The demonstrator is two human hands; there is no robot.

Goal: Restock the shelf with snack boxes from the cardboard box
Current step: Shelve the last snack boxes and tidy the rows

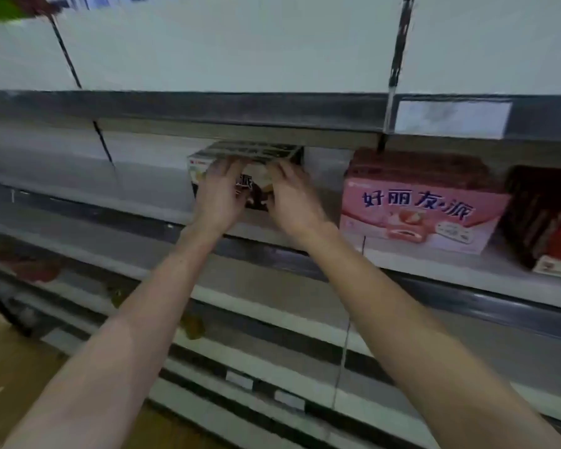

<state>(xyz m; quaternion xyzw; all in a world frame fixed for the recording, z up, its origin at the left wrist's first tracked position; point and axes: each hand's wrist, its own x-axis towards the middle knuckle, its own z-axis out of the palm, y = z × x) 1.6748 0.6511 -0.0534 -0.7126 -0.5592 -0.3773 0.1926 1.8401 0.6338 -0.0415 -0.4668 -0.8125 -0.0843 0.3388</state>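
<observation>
Head view: left hand (pixel 219 192) and right hand (pixel 292 197) are clasping the snack box (pixel 256 157) on the shelf (pixel 143 205); pushing it far back squarely, left of the pink box (pixel 421 205), seems best.

A grey store shelf (pixel 136 202) carries three snack boxes: a black-and-white box (pixel 256 153) near its middle, a pink box (pixel 418 209) with blue lettering well to the right of it, and a dark red box (pixel 544 222) just beside the pink one at the frame's right edge. Lower shelves (pixel 272 322) run beneath, blurred, with a few small items on them too unclear to identify.
</observation>
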